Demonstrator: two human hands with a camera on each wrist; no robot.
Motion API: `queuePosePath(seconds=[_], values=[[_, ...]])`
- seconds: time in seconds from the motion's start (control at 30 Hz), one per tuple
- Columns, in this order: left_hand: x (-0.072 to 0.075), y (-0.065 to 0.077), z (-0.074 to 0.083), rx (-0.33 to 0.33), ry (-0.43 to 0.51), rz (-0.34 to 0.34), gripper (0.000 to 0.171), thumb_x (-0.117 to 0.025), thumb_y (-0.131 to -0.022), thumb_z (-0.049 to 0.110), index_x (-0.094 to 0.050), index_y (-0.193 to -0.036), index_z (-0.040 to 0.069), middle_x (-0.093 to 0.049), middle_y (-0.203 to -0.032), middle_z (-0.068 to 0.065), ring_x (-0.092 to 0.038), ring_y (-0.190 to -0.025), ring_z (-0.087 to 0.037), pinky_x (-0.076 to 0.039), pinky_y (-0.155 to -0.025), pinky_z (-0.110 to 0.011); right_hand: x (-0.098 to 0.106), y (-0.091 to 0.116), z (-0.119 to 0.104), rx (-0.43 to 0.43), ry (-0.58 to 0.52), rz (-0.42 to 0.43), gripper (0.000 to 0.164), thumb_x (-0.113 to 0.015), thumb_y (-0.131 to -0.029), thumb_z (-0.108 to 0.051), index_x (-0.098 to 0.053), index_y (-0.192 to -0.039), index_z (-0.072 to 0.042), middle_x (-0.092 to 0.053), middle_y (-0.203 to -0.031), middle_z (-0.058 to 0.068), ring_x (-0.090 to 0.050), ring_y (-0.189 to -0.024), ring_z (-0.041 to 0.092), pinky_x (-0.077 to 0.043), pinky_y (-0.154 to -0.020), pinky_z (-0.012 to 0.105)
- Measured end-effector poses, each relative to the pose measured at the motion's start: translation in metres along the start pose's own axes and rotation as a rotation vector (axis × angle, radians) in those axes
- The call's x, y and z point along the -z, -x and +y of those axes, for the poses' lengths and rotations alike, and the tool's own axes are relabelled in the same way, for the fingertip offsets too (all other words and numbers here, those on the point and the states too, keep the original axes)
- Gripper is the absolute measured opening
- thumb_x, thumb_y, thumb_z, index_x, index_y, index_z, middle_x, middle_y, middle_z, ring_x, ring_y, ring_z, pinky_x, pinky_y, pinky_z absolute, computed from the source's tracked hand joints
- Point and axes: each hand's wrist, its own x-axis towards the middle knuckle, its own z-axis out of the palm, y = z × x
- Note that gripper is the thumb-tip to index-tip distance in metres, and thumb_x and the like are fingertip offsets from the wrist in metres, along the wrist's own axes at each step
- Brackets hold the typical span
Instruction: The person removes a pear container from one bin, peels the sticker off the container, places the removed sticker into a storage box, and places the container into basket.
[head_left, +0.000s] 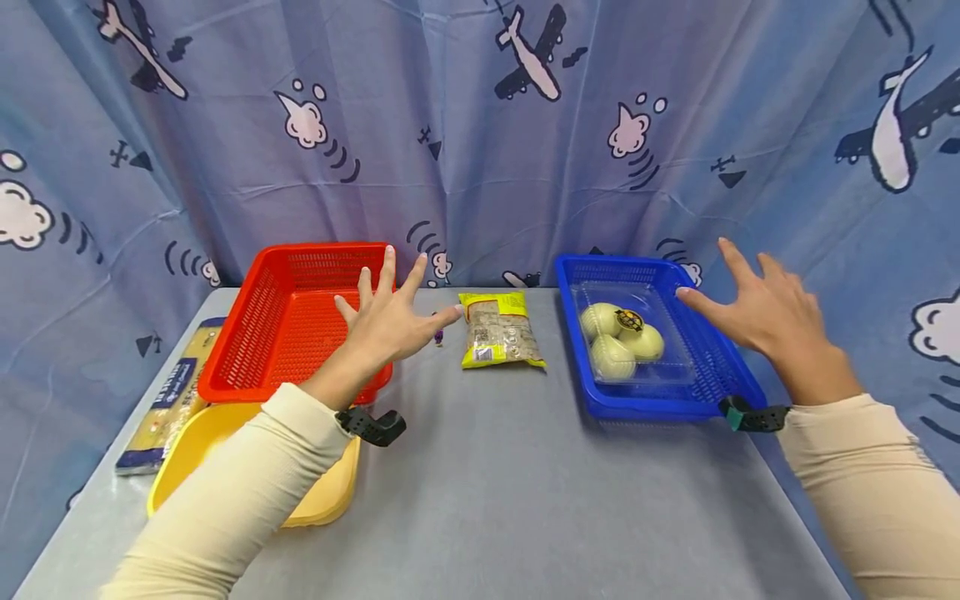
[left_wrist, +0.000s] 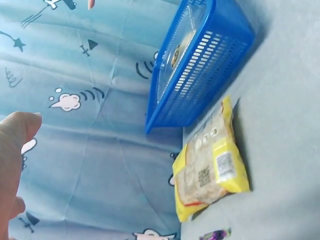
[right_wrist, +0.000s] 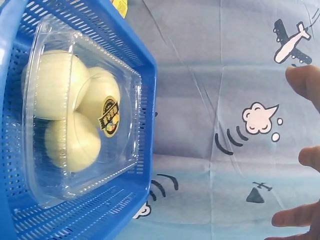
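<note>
My left hand [head_left: 393, 321] is held in the air with fingers spread, overlapping the right side of the red basket [head_left: 258, 333] in the head view; it holds nothing. My right hand [head_left: 772, 308], also spread and holding nothing, hovers by the right side of the blue basket [head_left: 701, 354]. In that basket lies a clear plastic box [right_wrist: 125, 150] with three pale round vegetables [right_wrist: 75, 140] and a dark label. Between the baskets, a yellow-edged plastic packet [head_left: 501, 332] with a barcode lies flat near the curtain.
A yellow basin [head_left: 330, 492] sits before the red basket, partly behind my left sleeve. Left of it lies a long, flat yellow-and-blue package [head_left: 168, 408]. A tiny purple item [left_wrist: 216, 235] is beside the packet. A blue patterned curtain [head_left: 480, 150] hangs behind the grey table [head_left: 525, 500].
</note>
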Motion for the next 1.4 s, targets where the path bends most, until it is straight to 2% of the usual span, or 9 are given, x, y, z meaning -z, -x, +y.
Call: queuePosePath(seconds=[0.23,0.47,0.7,0.9,1.1,1.27,1.4], values=[[-0.015,0.002,0.011,-0.051,0.015,0.011,0.092,-0.045,-0.078,0.081,-0.007,-0.153,0.044,0.008,-0.161,-0.003,0.001,-0.142,-0.044,0.008,-0.098,-0.074,-0.009,-0.002,0.011,-0.002,-0.007,0.005,0.099,-0.042,-0.086,-0.074,0.002,-0.156,-0.02,-0.011,-0.145,0.043,-0.016,-0.121,0.069,-0.012,-0.09,0.078],[-0.029,0.004,0.022,-0.087,0.039,0.011,0.091,-0.047,-0.079,0.079,-0.014,-0.154,0.04,0.007,-0.161,-0.002,-0.001,-0.141,-0.044,0.009,-0.098,-0.073,-0.016,-0.002,0.018,-0.019,-0.017,0.002,0.1,-0.041,-0.085,-0.075,0.002,-0.156,-0.018,-0.013,-0.144,0.044,-0.016,-0.12,0.069,-0.012,-0.091,0.078],[-0.046,0.008,0.037,-0.117,0.052,-0.002,0.091,-0.047,-0.078,0.08,-0.013,-0.153,0.043,0.006,-0.161,0.001,-0.004,-0.141,-0.044,0.0,-0.098,-0.075,-0.023,-0.002,0.028,-0.023,-0.027,0.001,0.099,-0.042,-0.086,-0.074,0.001,-0.156,-0.019,-0.016,-0.142,0.044,-0.018,-0.119,0.069,-0.016,-0.089,0.078],[-0.06,0.011,0.052,-0.144,0.086,-0.019,0.092,-0.044,-0.076,0.084,-0.014,-0.153,0.044,0.003,-0.161,0.0,-0.004,-0.141,-0.043,-0.001,-0.099,-0.075,-0.029,0.001,0.035,-0.036,-0.039,-0.014,0.099,-0.041,-0.086,-0.075,0.001,-0.156,-0.019,-0.015,-0.143,0.044,-0.018,-0.119,0.069,-0.018,-0.087,0.078],[-0.073,0.013,0.064,-0.154,0.111,-0.032,0.092,-0.048,-0.075,0.082,-0.017,-0.153,0.044,0.002,-0.161,0.003,-0.004,-0.142,-0.041,-0.003,-0.1,-0.073,-0.034,0.001,0.038,-0.048,-0.058,-0.015,0.101,-0.042,-0.085,-0.075,0.001,-0.156,-0.017,-0.018,-0.142,0.044,-0.019,-0.12,0.068,-0.018,-0.087,0.078],[-0.084,0.015,0.075,-0.172,0.098,-0.045,0.093,-0.044,-0.073,0.086,-0.015,-0.152,0.046,0.003,-0.161,0.003,-0.003,-0.143,-0.037,-0.004,-0.101,-0.072,-0.038,0.001,0.04,-0.047,-0.059,-0.021,0.1,-0.041,-0.085,-0.075,0.0,-0.156,-0.017,-0.021,-0.141,0.043,-0.021,-0.118,0.068,-0.02,-0.086,0.078],[-0.092,0.017,0.083,-0.194,0.11,-0.068,0.093,-0.042,-0.074,0.086,-0.015,-0.152,0.045,0.006,-0.16,0.005,0.002,-0.144,-0.035,-0.005,-0.1,-0.074,-0.04,0.002,0.04,-0.052,-0.064,-0.028,0.1,-0.041,-0.085,-0.076,0.001,-0.156,-0.018,-0.021,-0.141,0.043,-0.022,-0.117,0.069,-0.022,-0.084,0.079]])
